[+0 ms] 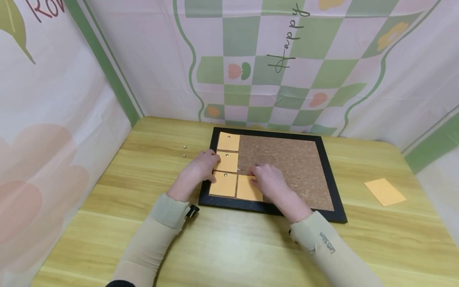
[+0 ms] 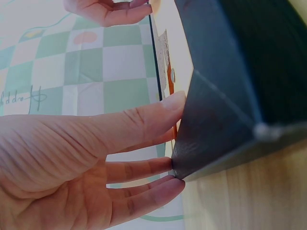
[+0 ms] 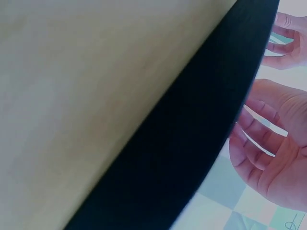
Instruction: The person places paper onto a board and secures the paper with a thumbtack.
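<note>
A cork board (image 1: 287, 171) in a black frame (image 1: 337, 199) lies on the table. Three orange paper notes are fixed down its left side by silver pins: the top note (image 1: 228, 142), the middle note (image 1: 229, 162) and the lower note (image 1: 222, 185). Beside the lower one is a fourth note (image 1: 247, 191). My left hand (image 1: 199, 169) rests at the frame's left edge, its fingers nearly straight and the thumb over the rim. My right hand (image 1: 270, 181) bends its fingers down at the fourth note's upper edge. Its fingertips, and anything between them, are hidden.
Two small pins (image 1: 184, 151) lie on the wooden table (image 1: 229, 243) left of the board. Another orange sheet (image 1: 385, 192) lies to its right. A patterned curtain (image 1: 272, 71) hangs behind the table and at both sides.
</note>
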`<state>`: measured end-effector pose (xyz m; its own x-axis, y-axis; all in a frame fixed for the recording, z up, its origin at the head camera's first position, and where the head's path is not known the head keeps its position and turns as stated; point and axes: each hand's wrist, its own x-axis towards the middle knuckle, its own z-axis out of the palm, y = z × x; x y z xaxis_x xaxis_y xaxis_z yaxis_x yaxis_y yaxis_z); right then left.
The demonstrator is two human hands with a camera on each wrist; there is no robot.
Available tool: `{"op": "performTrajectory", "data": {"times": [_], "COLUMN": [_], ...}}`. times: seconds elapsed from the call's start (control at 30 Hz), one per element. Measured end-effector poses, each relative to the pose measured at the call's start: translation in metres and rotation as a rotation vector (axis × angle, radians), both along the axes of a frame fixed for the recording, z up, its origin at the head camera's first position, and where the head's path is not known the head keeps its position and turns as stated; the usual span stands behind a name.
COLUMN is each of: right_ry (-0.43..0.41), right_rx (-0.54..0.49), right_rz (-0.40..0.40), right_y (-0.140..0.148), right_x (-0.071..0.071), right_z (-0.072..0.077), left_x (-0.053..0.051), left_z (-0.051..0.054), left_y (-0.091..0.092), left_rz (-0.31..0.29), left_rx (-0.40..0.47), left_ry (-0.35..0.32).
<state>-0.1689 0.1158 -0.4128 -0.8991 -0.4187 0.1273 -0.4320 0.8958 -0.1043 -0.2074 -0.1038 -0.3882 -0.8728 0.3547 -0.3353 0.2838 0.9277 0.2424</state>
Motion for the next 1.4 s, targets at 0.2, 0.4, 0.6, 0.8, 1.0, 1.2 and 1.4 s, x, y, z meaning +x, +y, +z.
{"op": "performTrajectory", "data": {"times": [0.2,0.4,0.6,0.8,1.0,1.2,1.4], "right_ry": [0.054,0.079,0.063,0.055,-0.071,-0.217,-0.235], "right_rx": [0.012,-0.014,-0.024,0.001,-0.015,-0.039,-0.076], "right_rz": [0.058,0.126,0.197,0.246,0.261,0.213,0.21], "right_y": [0.0,0.002,0.004,0.008,0.014,0.018,0.021], "right_x": [0.003,0.003,0.007,0.012,0.021,0.029,0.034], "right_z": [-0.002,-0.004,-0.005,-0.005,-0.001,0.003,0.003], "left_x": [0.0,0.0,0.0,0.001,0.0,0.0,-0.001], "left_z": [0.0,0.0,0.001,0.0,0.0,0.0,-0.002], "left_y": [0.001,0.001,0.001,0.001,0.0,0.0,0.0], "left_rz": [0.004,0.01,0.007,-0.001,-0.006,-0.001,0.005], "left_rx": [-0.004,-0.003,-0.006,-0.006,0.0,-0.003,0.005], "left_ry": [-0.003,-0.004,-0.001,0.007,0.008,0.007,-0.002]}}
